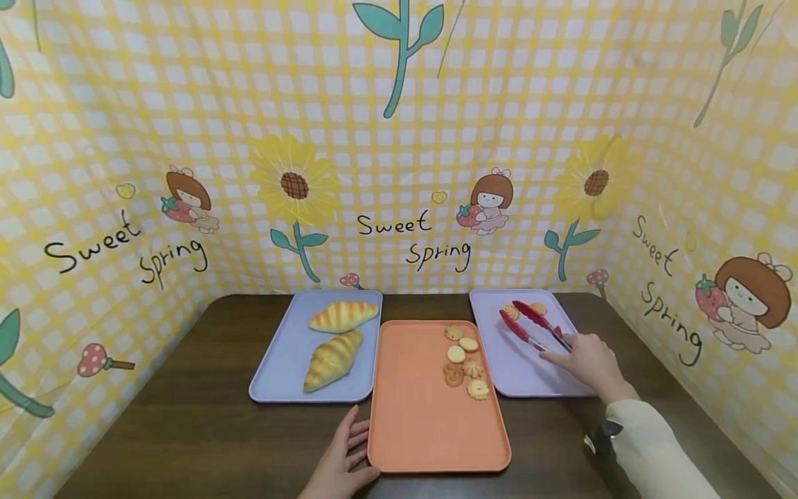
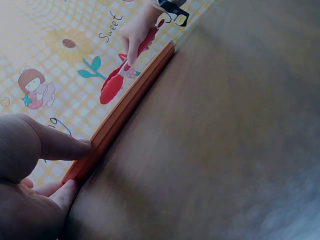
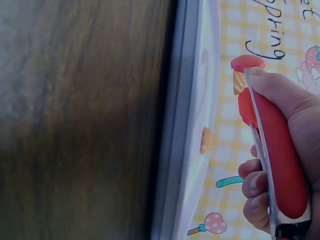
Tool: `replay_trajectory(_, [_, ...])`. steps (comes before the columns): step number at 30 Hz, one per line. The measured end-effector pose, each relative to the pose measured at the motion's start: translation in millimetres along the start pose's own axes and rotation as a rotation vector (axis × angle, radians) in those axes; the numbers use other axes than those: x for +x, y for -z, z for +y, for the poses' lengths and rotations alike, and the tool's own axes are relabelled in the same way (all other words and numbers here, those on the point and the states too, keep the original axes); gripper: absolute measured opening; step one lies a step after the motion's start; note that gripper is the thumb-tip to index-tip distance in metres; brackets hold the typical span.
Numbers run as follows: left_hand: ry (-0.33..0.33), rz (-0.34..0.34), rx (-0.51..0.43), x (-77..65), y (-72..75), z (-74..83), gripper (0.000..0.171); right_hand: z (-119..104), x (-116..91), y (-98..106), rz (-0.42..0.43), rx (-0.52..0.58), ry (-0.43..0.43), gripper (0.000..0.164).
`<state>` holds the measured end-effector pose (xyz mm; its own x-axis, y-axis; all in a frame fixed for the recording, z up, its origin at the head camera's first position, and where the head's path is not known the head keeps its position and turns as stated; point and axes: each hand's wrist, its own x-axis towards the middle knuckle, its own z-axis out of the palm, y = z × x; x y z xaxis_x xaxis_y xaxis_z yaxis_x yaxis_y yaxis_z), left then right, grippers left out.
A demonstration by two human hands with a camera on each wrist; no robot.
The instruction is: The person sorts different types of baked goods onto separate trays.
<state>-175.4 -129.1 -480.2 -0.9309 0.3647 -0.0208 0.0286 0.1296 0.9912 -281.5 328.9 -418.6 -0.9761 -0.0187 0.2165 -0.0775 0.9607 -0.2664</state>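
My right hand [image 1: 589,364] grips red-and-metal tongs [image 1: 534,315] over the right-hand lilac tray [image 1: 517,381]. In the right wrist view a swirled cookie [image 3: 239,82] shows between the spread red tips of the tongs. Another cookie [image 3: 206,141] lies on that tray. My left hand [image 1: 339,461] is at the near left corner of the orange tray [image 1: 430,430], fingers along its side. The left wrist view shows its thumb [image 2: 75,146] touching the tray's rim. Several assorted cookies [image 1: 456,355] lie along the right side of the orange tray.
A bluish tray [image 1: 283,374] at the left bears two croissant-shaped breads, one [image 1: 343,317] behind the other [image 1: 333,360]. All three trays stand on a dark wooden table [image 1: 187,416]. A yellow checked cloth [image 1: 399,159] with flower prints hangs around the back and sides.
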Motion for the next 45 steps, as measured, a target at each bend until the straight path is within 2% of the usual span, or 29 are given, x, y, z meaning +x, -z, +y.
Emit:
replay_trajectory(7, [0.005, -0.002, -0.007, -2.0, 0.0, 1.8, 0.101, 4.8, 10.4, -8.0, 0.007, 0.003, -0.023, 0.063])
replay_trajectory(12, [0.02, -0.01, -0.013, -1.7, 1.1, 1.9, 0.1, 7.3, 18.8, -11.9, -0.014, 0.009, -0.071, 0.059])
replay_trajectory(20, [-0.008, 0.002, -0.007, -2.0, -0.2, 2.4, 0.1, 5.6, 27.2, -14.7, -0.03, 0.038, -0.141, 0.053])
replay_trajectory(33, [-0.014, 0.011, -0.006, -3.2, -1.1, 1.3, 0.099, 4.2, 34.8, -21.9, -0.043, 0.073, -0.21, 0.055])
replay_trajectory(39, [-0.038, 0.01, -0.007, -4.0, -1.5, 2.5, 0.098, 1.2, 34.9, -20.1, -0.037, 0.086, -0.223, 0.055])
replay_trajectory(45, [-0.023, 0.01, -0.005, -3.8, -1.3, 2.2, 0.099, -0.2, 34.9, -21.6, -0.053, 0.083, -0.231, 0.054])
